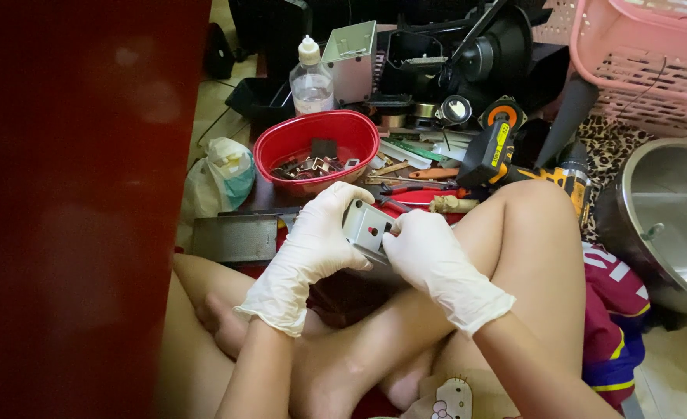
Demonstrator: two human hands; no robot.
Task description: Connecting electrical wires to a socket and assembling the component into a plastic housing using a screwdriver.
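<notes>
White rubber gloves cover both hands of a person sitting cross-legged on the floor, seen from above. The left hand (308, 248) curls around the left side of a small grey metal box (367, 227), fingers closed over its top edge. The right hand (429, 252) closes on the box's right side, thumb and fingertips pinched at the edge. The box sits between the two hands, held above the bare knees, and its face shows a small red mark and a dark hole.

Just beyond the hands lies a flat grey metal plate (235, 237) on the floor to the left. Behind it stands a red plastic bowl (316, 140) holding small dark metal parts. To its left slumps a crumpled white plastic bag (223, 174). Right of the bowl, loose hand tools (413, 174) with orange and red handles lie scattered, and a yellow and black power drill (514, 159) rests by the raised right knee.

Farther back stand a clear plastic bottle (311, 77) with a white cap and an open grey metal casing (351, 62). A pink plastic basket (642, 54) fills the top right corner, with a steel basin (669, 217) below it. A dark red surface (79, 209), blurred and close, blocks the whole left side of the view.
</notes>
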